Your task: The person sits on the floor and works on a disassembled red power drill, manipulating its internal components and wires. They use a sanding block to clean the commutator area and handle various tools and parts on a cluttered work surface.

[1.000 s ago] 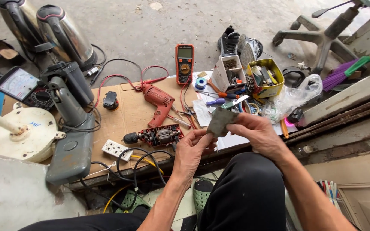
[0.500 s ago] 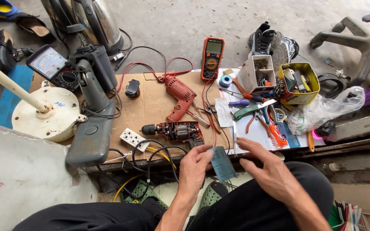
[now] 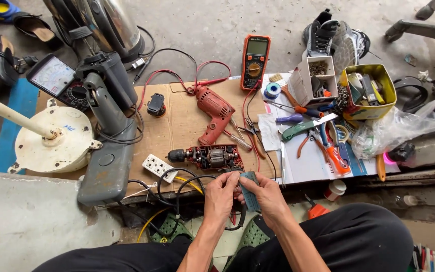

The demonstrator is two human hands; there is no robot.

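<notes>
Grey-blue strip [image 3: 250,190], earlier in the right hand alone, now pinched by both hands [image 3: 245,194].

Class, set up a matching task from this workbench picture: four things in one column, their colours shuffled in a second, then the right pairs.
Things:
1. drill shell
2. multimeter
3. tin
4. socket strip

Colours:
A. white
B. yellow
C. red
D. orange and black

Pairs: 1-C, 2-D, 3-B, 4-A
</notes>
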